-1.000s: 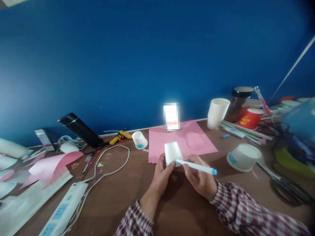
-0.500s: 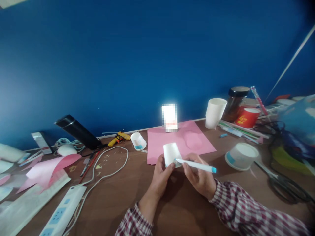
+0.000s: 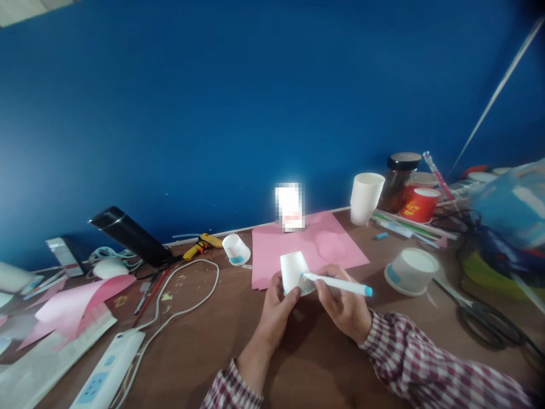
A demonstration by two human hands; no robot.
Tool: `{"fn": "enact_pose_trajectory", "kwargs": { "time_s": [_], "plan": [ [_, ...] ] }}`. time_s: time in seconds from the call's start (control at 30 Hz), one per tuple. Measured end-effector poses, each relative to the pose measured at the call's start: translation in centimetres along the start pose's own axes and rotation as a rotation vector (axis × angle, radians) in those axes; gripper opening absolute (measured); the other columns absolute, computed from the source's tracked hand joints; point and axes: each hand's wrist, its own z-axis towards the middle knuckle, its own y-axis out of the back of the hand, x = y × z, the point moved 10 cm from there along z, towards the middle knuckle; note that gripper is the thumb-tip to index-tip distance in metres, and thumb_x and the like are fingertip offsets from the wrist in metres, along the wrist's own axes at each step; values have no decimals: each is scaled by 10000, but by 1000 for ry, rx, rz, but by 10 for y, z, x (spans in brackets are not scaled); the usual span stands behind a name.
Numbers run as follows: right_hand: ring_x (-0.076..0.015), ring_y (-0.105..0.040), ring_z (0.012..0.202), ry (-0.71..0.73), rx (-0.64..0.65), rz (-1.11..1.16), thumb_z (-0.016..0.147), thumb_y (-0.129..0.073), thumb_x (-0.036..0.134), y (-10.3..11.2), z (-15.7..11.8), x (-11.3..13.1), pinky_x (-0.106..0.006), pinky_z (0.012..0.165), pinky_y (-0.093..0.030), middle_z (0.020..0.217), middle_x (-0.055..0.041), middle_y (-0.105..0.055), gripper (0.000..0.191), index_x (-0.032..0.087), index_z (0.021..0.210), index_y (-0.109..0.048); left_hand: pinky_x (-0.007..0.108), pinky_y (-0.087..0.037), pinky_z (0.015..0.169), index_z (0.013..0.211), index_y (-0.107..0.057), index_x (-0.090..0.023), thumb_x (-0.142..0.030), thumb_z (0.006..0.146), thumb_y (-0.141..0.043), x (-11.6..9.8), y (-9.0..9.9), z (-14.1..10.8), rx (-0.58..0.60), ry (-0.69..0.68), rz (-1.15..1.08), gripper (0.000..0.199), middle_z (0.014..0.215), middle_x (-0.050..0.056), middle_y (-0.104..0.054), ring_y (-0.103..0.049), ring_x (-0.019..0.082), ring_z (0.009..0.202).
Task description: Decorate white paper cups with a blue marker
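Near the front of the pink paper [image 3: 272, 250], my left hand [image 3: 276, 309] grips a white paper cup [image 3: 293, 270] by its lower part, thumb in front. A light blue patch shows low on the cup, partly behind the fingers. My right hand [image 3: 343, 304] pinches a white marker [image 3: 340, 284] with a light blue end, its tip touching the cup's side. Its small blue cap [image 3: 381, 236] appears to lie on the table to the right. Another cup with a blue band [image 3: 235, 250] stands left of the paper, and a wider upturned tub [image 3: 412, 271] stands to the right.
Black-handled scissors [image 3: 485, 315] lie at the right. Behind are stacked white cups [image 3: 367, 197], a dark jar [image 3: 399, 182] and a red cup [image 3: 420, 205]. Leftward are a yellow glue gun [image 3: 203, 245], a black bottle [image 3: 128, 233], a power strip [image 3: 108, 372] and its looping cord.
The whole view has shifted slightly, so the table things sit a little further left. My hands still hold the cup and marker, the tip staying at the cup's side.
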Motion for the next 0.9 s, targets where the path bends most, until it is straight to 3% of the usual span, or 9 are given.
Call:
{"fn": "enact_pose_trajectory", "kwargs": {
  "time_s": [0.77,0.9],
  "plan": [
    [-184,-658,649,-58,-52,90,947,-498,243,5,5,-10,-289,595,-561,753,-49,-667,97,211,885,-566,425,-457,970,1158,-615,-170,-407,736,-773,-7,-5,-5,32,32,-3,510,1125,115,-691,-620,299,1081],
    [-186,-654,661,-73,-75,139,956,-494,251,6,4,-13,-290,595,-565,762,-46,-659,95,213,900,-561,445,-466,979,1166,-626,-179,-406,740,-761,-7,-7,-5,40,63,-91,501,1141,110,-687,-623,302,1090]
  ]
}}
